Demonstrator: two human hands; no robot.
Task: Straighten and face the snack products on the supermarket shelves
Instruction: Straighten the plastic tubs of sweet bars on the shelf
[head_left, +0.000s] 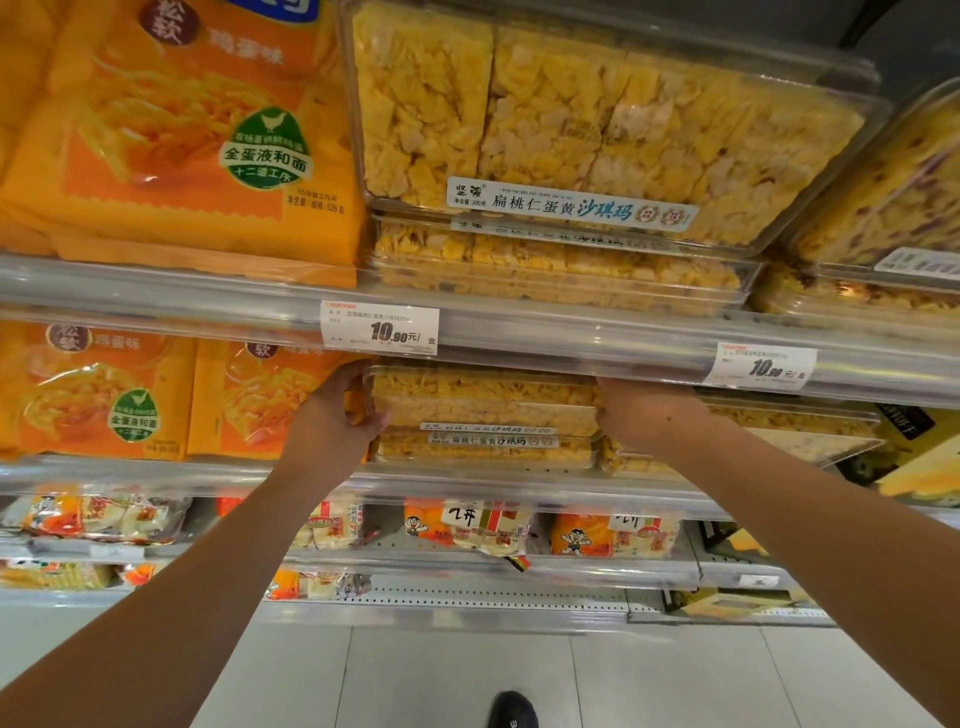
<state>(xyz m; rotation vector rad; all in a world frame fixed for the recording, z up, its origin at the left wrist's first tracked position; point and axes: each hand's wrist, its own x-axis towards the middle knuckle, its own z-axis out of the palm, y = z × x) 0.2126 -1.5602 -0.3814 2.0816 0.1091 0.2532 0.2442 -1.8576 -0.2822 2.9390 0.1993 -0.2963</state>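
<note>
A clear plastic box of yellow sachima sits on top of a second, alike box on the middle shelf. My left hand grips the top box's left end, thumb on the front and fingers curled behind. My right hand holds its right end, with the fingers hidden behind the box. Orange snack bags stand just left of my left hand. On the shelf above, a large clear box leans forward over a flat one.
Price tags hang on the upper shelf rail. More clear boxes lie to the right of my right hand. Lower shelves hold rice cracker packs. A grey tiled floor and my shoe show below.
</note>
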